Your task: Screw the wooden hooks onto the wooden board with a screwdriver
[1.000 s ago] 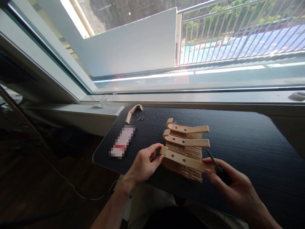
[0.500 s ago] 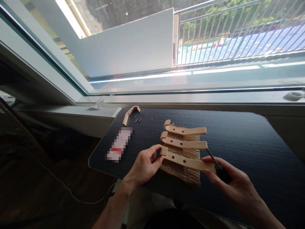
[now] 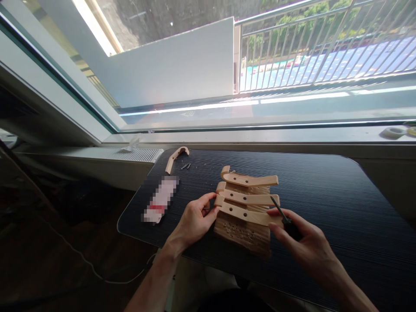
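A ribbed wooden board (image 3: 243,234) lies on the black table (image 3: 341,203). Three curved wooden hooks rest across it. My left hand (image 3: 194,220) pinches the curled left end of the nearest wooden hook (image 3: 244,213). My right hand (image 3: 302,245) presses its thumb on that hook's right end and grips a black-handled screwdriver (image 3: 282,216), whose shaft points up and to the left. The middle hook (image 3: 247,198) and the far hook (image 3: 248,179) lie just behind.
A fourth loose hook (image 3: 175,157) and a few small screws (image 3: 186,166) lie at the table's far left corner. A blurred white and red packet (image 3: 160,200) sits on the left side. A radiator grille (image 3: 130,152) and a window sill run behind.
Both hands have slid the nearest hook up the board, closer to the middle hook. More of the board's front part now shows. The view has shifted slightly.
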The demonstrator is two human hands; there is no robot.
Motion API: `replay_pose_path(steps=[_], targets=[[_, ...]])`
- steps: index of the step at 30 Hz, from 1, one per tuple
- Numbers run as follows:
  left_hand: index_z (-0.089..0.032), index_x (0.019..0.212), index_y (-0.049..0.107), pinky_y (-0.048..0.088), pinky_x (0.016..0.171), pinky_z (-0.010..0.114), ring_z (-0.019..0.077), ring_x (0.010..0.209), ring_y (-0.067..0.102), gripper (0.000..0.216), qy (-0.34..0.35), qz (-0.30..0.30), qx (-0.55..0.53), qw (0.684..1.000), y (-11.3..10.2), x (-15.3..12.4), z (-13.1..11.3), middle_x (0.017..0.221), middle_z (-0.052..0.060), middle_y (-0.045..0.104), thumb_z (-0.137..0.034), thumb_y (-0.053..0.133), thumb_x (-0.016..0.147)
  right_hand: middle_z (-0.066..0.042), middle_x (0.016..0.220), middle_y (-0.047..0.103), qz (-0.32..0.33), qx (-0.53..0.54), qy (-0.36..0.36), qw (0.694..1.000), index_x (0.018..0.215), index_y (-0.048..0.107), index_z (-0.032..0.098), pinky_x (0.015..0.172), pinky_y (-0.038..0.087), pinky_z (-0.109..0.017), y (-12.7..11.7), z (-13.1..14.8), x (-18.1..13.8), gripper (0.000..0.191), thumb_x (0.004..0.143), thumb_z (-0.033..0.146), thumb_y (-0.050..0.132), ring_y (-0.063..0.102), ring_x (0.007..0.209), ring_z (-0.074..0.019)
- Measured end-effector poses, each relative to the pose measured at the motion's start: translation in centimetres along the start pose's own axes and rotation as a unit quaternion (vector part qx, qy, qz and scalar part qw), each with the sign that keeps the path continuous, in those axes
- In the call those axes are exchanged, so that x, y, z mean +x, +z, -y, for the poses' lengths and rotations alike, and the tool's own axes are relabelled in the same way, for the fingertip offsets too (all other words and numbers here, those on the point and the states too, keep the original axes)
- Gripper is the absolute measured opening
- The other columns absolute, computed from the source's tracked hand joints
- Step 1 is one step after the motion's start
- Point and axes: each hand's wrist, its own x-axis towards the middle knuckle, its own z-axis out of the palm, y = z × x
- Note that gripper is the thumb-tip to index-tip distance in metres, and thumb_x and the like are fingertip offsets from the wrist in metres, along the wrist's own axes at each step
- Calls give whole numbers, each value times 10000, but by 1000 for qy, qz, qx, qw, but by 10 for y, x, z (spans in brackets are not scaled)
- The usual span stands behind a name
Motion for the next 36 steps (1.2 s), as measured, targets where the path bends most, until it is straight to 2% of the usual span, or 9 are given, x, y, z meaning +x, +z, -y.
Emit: replay_pose_path(steps=[5,12,16,20,24,28,32,36], targets=[[-169,1086,601,333,490,181,87,543,370,311,-4,13,-14,1000,1,-4,-4,610,-46,374,-283,542,803,-20,867,702,-2,-19,6,1000,970,650,194,700,512,-211,-1,-6,-3,321,759,427,582,651,759,-168],[-170,1087,584,351,520,191,87,555,382,317,-18,29,-23,999,1,-4,-6,625,-50,380,-307,537,805,-25,765,702,-27,-27,-5,999,904,662,188,616,516,-213,1,1,2,313,737,439,577,648,653,-167],[-175,1135,498,383,588,204,98,601,405,340,-29,-3,-47,998,-8,-9,-10,651,-51,388,-282,498,813,-22,751,699,-16,-37,-11,999,927,662,186,605,510,-217,-1,5,3,313,748,428,575,647,651,-170],[-157,955,524,358,563,215,107,598,398,218,-71,-40,-100,992,-20,-14,-13,676,-21,426,-239,358,843,-15,737,695,-15,-28,-10,999,923,662,182,587,505,-209,-1,5,3,300,754,412,572,643,637,-163],[-164,839,536,316,513,206,99,545,364,185,-82,-59,-137,985,-20,-16,-14,608,-37,393,-236,366,831,-16,718,691,-12,-20,-11,1000,927,665,173,587,505,-206,0,5,2,302,754,401,570,641,627,-159],[-166,950,564,370,575,210,98,598,446,205,-64,-88,-122,987,-19,-17,-14,665,-23,487,-268,416,851,-26,737,692,-15,-19,-20,1000,927,662,160,601,508,-212,1,9,3,314,753,402,563,644,646,-161],[-156,1077,549,429,706,238,119,723,542,263,-34,-84,-105,990,-23,-18,-14,770,14,596,-260,452,856,-34,755,695,-13,-24,-19,999,923,663,159,618,513,-223,1,10,3,318,751,408,563,646,651,-165],[-160,1118,563,462,679,237,119,718,563,311,-35,-64,-114,991,-25,-19,-15,861,36,636,-260,487,834,-30,760,697,-14,-37,-22,999,924,670,173,635,516,-231,1,10,3,312,751,408,562,649,656,-169]])
